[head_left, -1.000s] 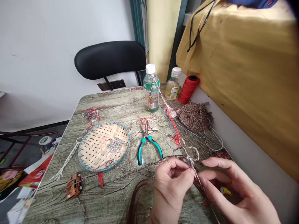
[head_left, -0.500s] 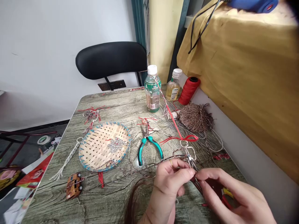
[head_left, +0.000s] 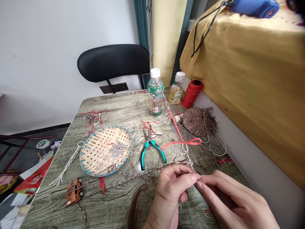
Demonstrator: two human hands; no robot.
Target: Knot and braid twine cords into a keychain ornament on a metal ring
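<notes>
A braided cord (head_left: 186, 149), brown and white, runs down from a red cord loop (head_left: 194, 141) into my fingers. My left hand (head_left: 175, 183) pinches it between thumb and forefinger, with a ring on one finger. My right hand (head_left: 228, 197) is closed beside it, thumb and forefinger pinching the strands just below the left fingertips. The exact strands between the fingertips are hidden. From the loop, a taut red cord (head_left: 175, 122) slants up to the neck of a green-labelled bottle (head_left: 155, 95). Pliers with teal handles (head_left: 152, 149) lie open beyond my left hand.
A round woven basket (head_left: 95, 149) with small clear beads (head_left: 119, 149) lies left of the pliers. A toy car (head_left: 74, 191) sits near the left edge. At the right are a small bottle (head_left: 176, 90), a red thread spool (head_left: 192, 93) and a brown cord bundle (head_left: 199, 121).
My right fingers have come closer together and moved slightly left against the left fingertips. The cord loops above my left hand have straightened a little. The view has shifted slightly.
</notes>
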